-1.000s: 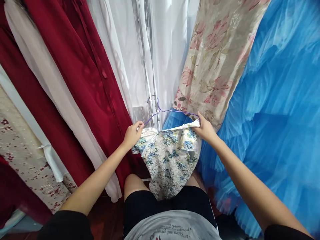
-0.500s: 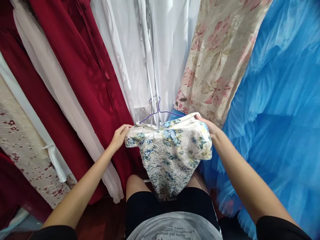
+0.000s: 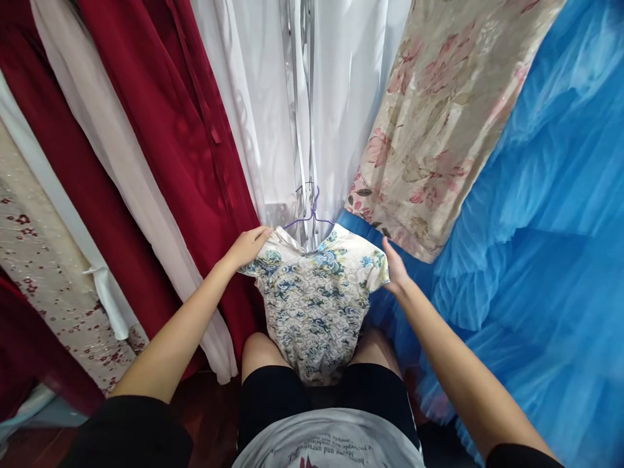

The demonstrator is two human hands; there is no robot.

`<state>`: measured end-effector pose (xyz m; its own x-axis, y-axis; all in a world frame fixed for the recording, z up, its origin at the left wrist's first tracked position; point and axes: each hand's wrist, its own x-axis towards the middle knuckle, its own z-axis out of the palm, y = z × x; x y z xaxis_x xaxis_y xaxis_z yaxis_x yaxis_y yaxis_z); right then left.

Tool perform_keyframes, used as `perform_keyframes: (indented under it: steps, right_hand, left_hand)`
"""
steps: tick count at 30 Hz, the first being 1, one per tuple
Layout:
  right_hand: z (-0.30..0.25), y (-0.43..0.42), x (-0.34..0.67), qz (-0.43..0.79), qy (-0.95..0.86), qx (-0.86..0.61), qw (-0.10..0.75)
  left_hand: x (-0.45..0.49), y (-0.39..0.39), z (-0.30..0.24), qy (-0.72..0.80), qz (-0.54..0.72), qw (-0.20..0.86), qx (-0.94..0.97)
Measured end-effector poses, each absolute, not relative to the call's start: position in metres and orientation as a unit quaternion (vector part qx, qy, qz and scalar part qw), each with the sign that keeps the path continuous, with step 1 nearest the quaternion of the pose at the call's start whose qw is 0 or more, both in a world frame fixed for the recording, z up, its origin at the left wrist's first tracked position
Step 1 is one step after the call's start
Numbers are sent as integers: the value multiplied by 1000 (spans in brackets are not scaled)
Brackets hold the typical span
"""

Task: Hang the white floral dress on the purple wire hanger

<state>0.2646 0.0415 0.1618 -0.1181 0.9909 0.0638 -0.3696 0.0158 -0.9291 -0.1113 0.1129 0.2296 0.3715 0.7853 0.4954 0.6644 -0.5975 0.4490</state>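
Bright upper middle, dim lower left.

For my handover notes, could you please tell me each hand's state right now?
Left hand: closed, holding the top.
Right hand: at a sleeve; its grip cannot be told.

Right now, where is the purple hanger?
In the head view, the purple hanger shows near the middle, just above the neckline of the floral top, with its hook in front of the hanging white fabric.
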Motion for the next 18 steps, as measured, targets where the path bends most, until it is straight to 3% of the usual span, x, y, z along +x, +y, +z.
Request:
perform_keyframes:
  steps: [5,9,14,18]
  right_hand:
    - [183,25,275,551,-461,-359,596]
    - [204,21,273,524,-401,-351,664]
    - [211,1,280,468,-357,-349,730]
    - [200,-61,261,402,-443,-385,702]
  left_hand:
    - [-124,124,220,463,446,136,754]
    - [-110,111,238,421,559,12,714]
    - [-82,72,260,402,428,-170,791]
    - [-59,63,241,388,377,-212,814]
